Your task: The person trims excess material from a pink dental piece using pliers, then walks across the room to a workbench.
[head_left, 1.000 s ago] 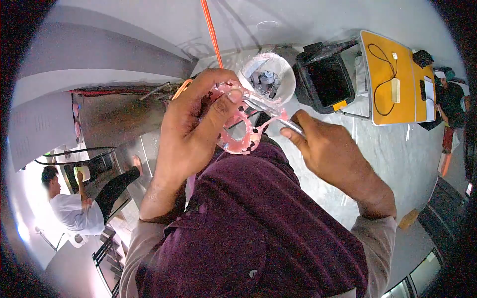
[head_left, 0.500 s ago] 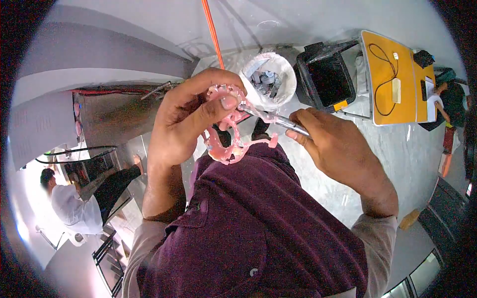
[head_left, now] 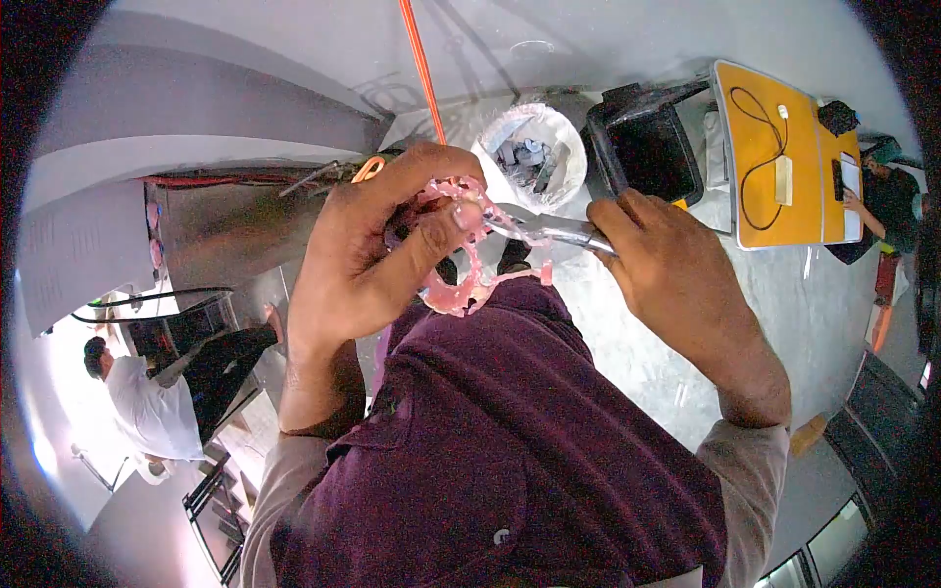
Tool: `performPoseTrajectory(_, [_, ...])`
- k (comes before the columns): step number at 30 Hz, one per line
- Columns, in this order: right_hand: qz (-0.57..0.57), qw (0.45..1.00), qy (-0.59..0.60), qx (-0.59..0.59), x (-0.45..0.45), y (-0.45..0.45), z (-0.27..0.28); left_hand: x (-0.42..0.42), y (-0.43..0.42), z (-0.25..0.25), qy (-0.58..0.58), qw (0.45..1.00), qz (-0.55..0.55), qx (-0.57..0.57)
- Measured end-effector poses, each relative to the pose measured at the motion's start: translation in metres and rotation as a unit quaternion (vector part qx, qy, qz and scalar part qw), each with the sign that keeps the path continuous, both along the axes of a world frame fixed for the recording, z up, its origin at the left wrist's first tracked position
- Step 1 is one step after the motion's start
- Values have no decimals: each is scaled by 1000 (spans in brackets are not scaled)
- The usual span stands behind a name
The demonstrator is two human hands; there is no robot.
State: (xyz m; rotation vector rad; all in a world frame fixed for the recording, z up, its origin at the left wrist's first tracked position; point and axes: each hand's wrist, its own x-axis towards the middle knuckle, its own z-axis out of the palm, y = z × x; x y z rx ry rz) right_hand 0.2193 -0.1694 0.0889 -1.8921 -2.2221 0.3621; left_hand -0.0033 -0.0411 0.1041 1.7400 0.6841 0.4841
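Note:
My left hand (head_left: 377, 245) is closed on a pink, glossy, curved piece (head_left: 453, 297) with thin branches, pinching it between thumb and fingers. It looks like a moulded dental-type frame, but I cannot be sure. One thin branch ends in a small pink block on the right. My right hand (head_left: 676, 269) grips a silver metal tool (head_left: 564, 231), which resembles pliers or cutters. Its tip meets the pink piece beside my left thumb; the exact contact is hard to see. My right palm hides the tool's handles.
Beyond my hands stands a white lined bin (head_left: 559, 162) with grey scraps, beside a black bin (head_left: 652, 147). A yellow table (head_left: 760, 196) bears a cable. One person (head_left: 152, 397) sits at left; another person (head_left: 892, 201) is at far right. An orange pole (head_left: 420, 69) rises ahead.
The tool has swung to a flatter angle, with my right hand slightly higher. My left hand has turned the pink piece a little. An orange loop now shows behind my left hand.

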Motion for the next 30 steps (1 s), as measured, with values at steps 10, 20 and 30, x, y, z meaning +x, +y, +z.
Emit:
performPoseTrajectory(10, [-18,999,-13,-49,-8,-2,3,-2,-1,-13,14,999,45,-12])
performPoseTrajectory(20, [-44,880,282,-379,6,-10,-16,1,-8,-31,30,998,49,-25])
performPoseTrajectory(30, [-73,917,264,-290,14,-29,-71,-15,21,-59,-94,947,189,-242])
